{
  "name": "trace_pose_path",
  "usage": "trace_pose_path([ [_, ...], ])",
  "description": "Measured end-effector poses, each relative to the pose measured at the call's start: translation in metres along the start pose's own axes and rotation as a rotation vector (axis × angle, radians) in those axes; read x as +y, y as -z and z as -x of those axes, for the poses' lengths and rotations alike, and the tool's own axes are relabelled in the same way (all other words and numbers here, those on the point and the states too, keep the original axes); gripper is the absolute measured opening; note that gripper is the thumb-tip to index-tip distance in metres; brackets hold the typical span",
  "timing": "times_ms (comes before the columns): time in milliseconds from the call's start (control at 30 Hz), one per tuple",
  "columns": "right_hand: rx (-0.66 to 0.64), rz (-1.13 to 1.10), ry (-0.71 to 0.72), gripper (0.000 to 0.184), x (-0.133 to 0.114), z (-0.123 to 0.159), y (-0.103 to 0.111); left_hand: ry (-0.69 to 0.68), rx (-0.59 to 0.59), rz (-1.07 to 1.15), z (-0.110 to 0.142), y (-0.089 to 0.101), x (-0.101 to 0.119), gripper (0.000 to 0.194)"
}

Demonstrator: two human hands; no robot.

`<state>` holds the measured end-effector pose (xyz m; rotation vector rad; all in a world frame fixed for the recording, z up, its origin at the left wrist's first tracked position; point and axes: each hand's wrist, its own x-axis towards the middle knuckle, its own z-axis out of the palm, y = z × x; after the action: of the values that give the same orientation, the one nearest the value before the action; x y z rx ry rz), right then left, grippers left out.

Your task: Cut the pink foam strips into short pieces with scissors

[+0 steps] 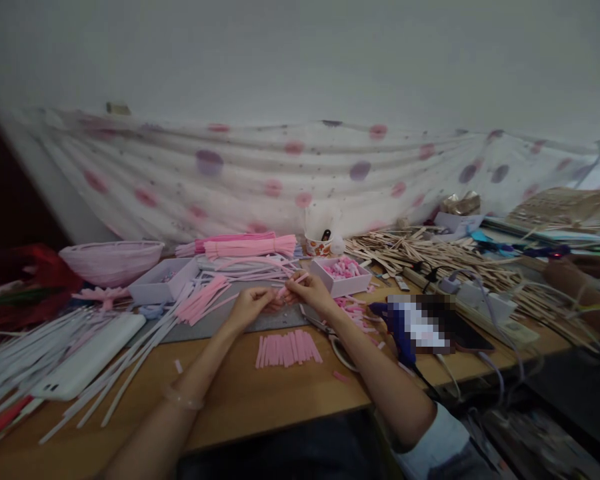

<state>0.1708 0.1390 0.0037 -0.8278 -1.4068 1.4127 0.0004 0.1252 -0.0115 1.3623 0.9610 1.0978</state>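
Left hand (257, 302), right hand (307, 291): both pinching one pink craft strip (281, 292), I see; uneven pull could crease it.

Dim, flat light; soft blur, stretching toward the edges

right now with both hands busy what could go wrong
The row of short, flat pink strips lies loose between the forearms; either might scatter it. The metal-bladed scissors beside the right forearm could nick it. The white rectangular box near the right hand might tip, spilling pink pieces.
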Motion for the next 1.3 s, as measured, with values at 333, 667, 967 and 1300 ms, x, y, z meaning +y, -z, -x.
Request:
trace_pose_path([
  [333,-0.061,0.016,0.011,0.041,-0.0031,0.0025,-0.0030,0.202,-0.082,0.153,0.0004,0.0021,-0.0050,0.030],
  [667,-0.026,0.056,0.075,0.042,0.0019,-0.0010,-0.0003,0.127,-0.111,0.053,0.0018,-0.0019,0.0000,0.048],
  [967,-0.046,0.085,0.072,0.039,0.0033,0.0009,-0.0038,0.053,-0.097,-0.073,0.0000,-0.0030,-0.0003,0.051],
  [1300,-0.051,0.064,0.077,0.037,0.0004,0.0021,-0.0013,0.156,-0.222,0.111,0.0013,0.0007,-0.0076,0.048],
])
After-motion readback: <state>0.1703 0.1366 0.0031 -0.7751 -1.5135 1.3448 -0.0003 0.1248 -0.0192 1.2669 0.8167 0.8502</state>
